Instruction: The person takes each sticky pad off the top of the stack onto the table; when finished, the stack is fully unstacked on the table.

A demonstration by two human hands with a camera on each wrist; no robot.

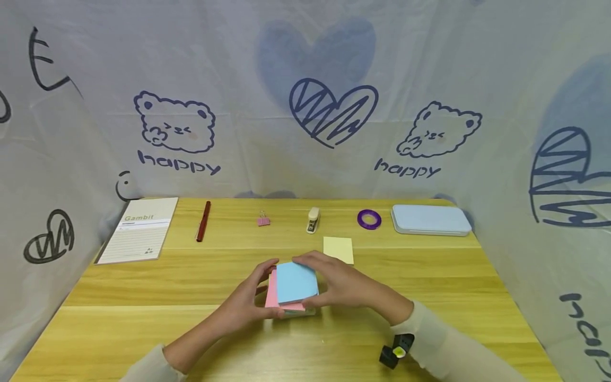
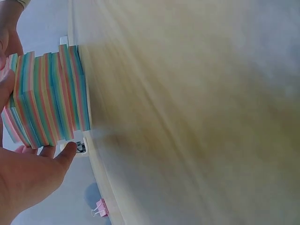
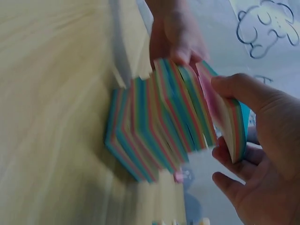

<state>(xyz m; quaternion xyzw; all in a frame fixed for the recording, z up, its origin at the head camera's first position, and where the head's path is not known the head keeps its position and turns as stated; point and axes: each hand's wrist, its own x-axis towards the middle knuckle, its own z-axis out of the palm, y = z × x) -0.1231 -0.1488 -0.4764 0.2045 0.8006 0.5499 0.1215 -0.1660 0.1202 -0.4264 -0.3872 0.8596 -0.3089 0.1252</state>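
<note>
A tall, uneven stack of sticky note pads [image 2: 49,101] with multicoloured edges stands on the wooden table in front of me. My left hand [image 1: 245,300] grips the stack's upper left side, thumb at the near side and fingers at the far side. On top, my right hand [image 1: 340,281] pinches a blue-topped sticky note pad [image 1: 297,283] between thumb and fingers. The right wrist view shows this pad tilted, with a gap opening between it and the pads below. A pink sheet [image 1: 271,292] shows under it at the left.
Just behind the stack lies a pale yellow sticky note pad [image 1: 338,250]. Along the back are a notebook [image 1: 138,231], a red pen [image 1: 203,222], a pink binder clip [image 1: 263,219], a white stapler [image 1: 312,220], a purple tape roll [image 1: 369,219] and a light blue case [image 1: 431,219]. Printed cloth encloses the table.
</note>
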